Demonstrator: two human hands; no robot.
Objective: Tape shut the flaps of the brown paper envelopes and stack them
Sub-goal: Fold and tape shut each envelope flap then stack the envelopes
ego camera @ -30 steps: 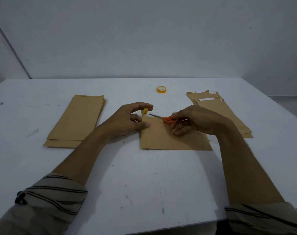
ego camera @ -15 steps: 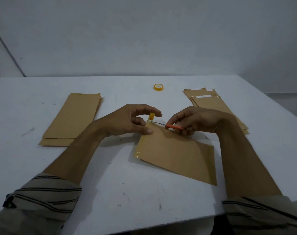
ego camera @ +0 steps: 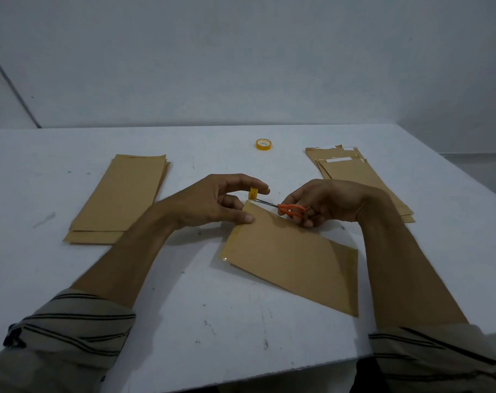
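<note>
Snipping tape at the far corner of a brown envelope (ego camera: 292,259), which lies askew in the middle of the white table (ego camera: 184,321).

The left hand (ego camera: 210,202) pins that corner with its thumb while its curled fingertips pinch the yellow tape bit (ego camera: 253,193). The right hand (ego camera: 331,201) grips the orange scissors (ego camera: 290,209), blades nearly closed at the strip. Best to keep the tape taut and cut close to the paper's edge. The left stack (ego camera: 122,194), right stack (ego camera: 354,177) and spare roll (ego camera: 263,144) sit apart, with sliding room nearer the person.
</note>
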